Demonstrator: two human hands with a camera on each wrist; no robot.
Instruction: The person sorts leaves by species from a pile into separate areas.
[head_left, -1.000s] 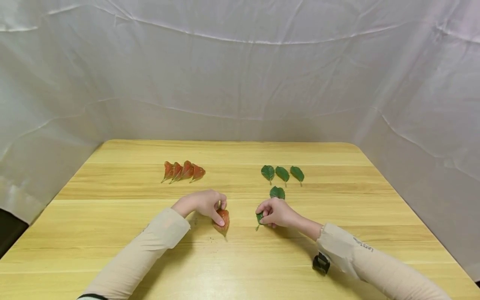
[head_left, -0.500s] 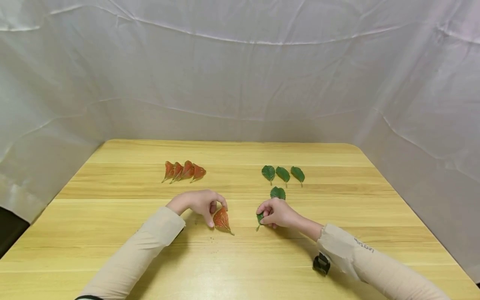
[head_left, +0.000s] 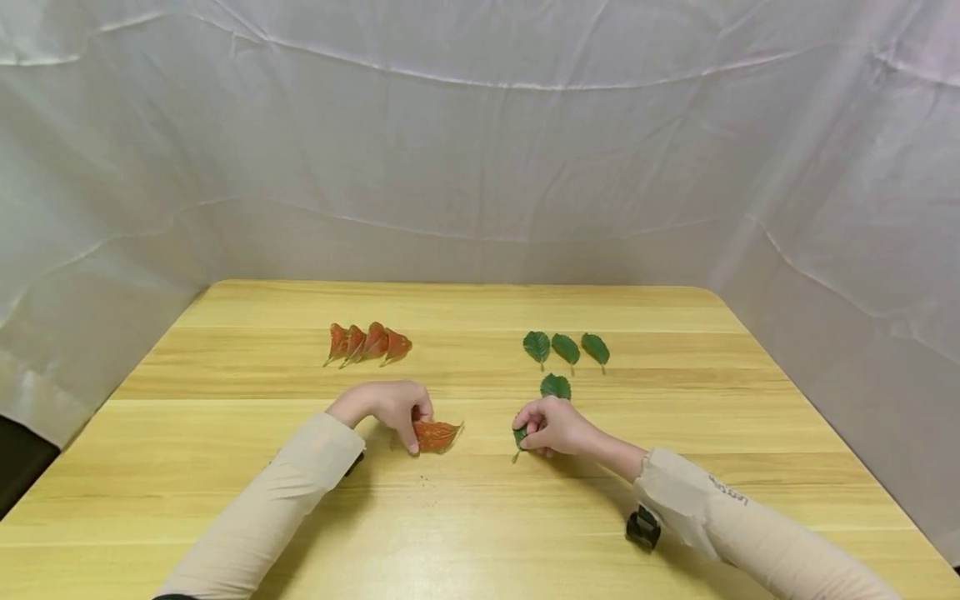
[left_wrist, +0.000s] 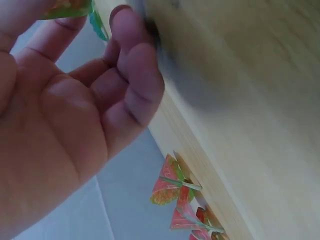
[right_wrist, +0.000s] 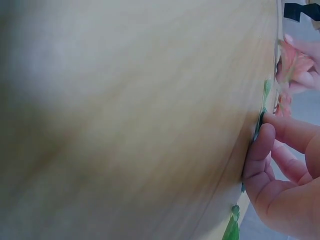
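Note:
A reddish-orange leaf (head_left: 437,436) lies in the grip of my left hand (head_left: 392,406), its thumb and fingers pinching the broad end while the stem points right. In the left wrist view, a bit of that leaf (left_wrist: 70,9) shows at the top beside the fingers. My right hand (head_left: 558,427) pinches a small green leaf (head_left: 518,435) close to the tabletop; the fingers cover much of it. Just beyond the right hand sits another green leaf (head_left: 555,385), partly hidden by it.
Several overlapping red leaves (head_left: 375,342) lie at the back left of the wooden table (head_left: 480,533). Three green leaves (head_left: 566,348) form a row at the back right. A pale sheet (head_left: 480,167) hangs behind and at both sides. A black wrist device (head_left: 642,527) is under the right sleeve.
The left hand has shifted a little left and changed its hold to the broad end of the reddish leaf, which has turned so its stem points right. The right hand stays put.

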